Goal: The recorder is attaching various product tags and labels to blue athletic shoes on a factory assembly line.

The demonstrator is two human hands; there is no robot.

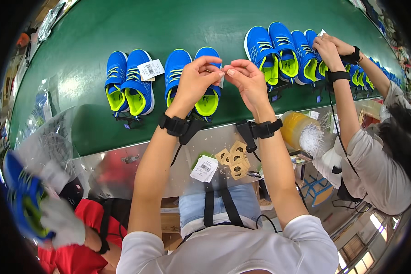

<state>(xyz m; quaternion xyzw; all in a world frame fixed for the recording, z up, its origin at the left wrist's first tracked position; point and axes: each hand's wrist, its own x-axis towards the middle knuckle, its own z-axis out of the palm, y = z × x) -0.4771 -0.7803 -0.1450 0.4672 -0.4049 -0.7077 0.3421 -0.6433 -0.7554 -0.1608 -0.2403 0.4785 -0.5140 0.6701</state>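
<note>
My left hand [197, 83] and my right hand [250, 82] meet above a pair of blue sneakers with lime-green lining, thumbs and fingertips pinched close together. What sits between the fingertips is too small to make out. Beneath my left hand are the left sneaker [174, 61] and the right sneaker [207, 106] of this pair, partly covered. A bit of white tag shows by the right shoe, just under my fingers. To the left stands a finished-looking pair of the same sneakers [138, 91] with a white barcode tag [150, 70] on it.
White tags [204, 168] and brown card tags [236, 160] lie on the metal ledge before me. Right of them is a yellow container [293, 128] of white strings. A co-worker's hands [329, 50] work on more sneakers at right; a gloved co-worker [61, 221] holds a sneaker at left.
</note>
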